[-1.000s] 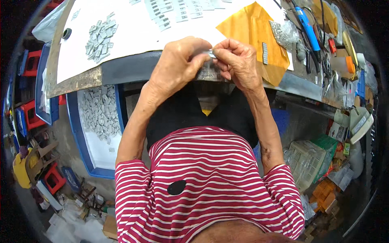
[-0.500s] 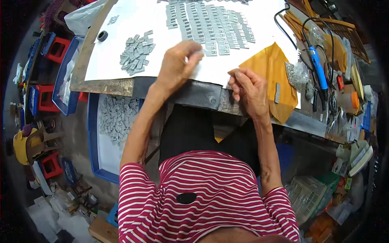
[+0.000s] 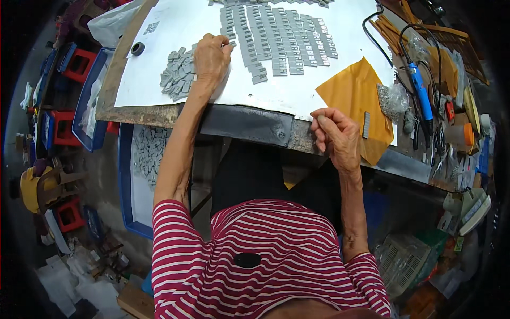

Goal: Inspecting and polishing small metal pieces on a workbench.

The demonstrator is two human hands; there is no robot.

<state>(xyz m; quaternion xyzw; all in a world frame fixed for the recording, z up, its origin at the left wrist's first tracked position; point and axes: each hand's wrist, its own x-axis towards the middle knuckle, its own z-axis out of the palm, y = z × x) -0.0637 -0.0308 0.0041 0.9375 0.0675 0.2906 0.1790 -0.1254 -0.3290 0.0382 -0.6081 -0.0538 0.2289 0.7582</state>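
Observation:
My left hand (image 3: 211,59) is closed in a pinch at the lower end of the leftmost row, with a small grey plate (image 3: 232,44) at its fingertips. Similar small grey plates (image 3: 279,45) lie in several slanting rows on the white sheet (image 3: 287,98). To the left of my hand is a loose pile of the same plates (image 3: 176,74), partly covered by the hand. My right hand (image 3: 340,135) hovers at the table's front edge, thumb and forefinger pressed together; whatever sits between them is too small to make out.
An orange-brown paper sheet (image 3: 353,87) lies by my right hand, with a grey strip (image 3: 366,125) and a clear bag of tiny metal parts (image 3: 387,101). Beyond is a blue corded tool (image 3: 419,90). A black ring (image 3: 137,49) sits at left. Below the table, a blue tray (image 3: 125,181) holds more plates.
My left hand has moved left and away from me, from the second row's end to the leftmost row's end. Plates now show where it was. My right hand stays pinched, slightly lower.

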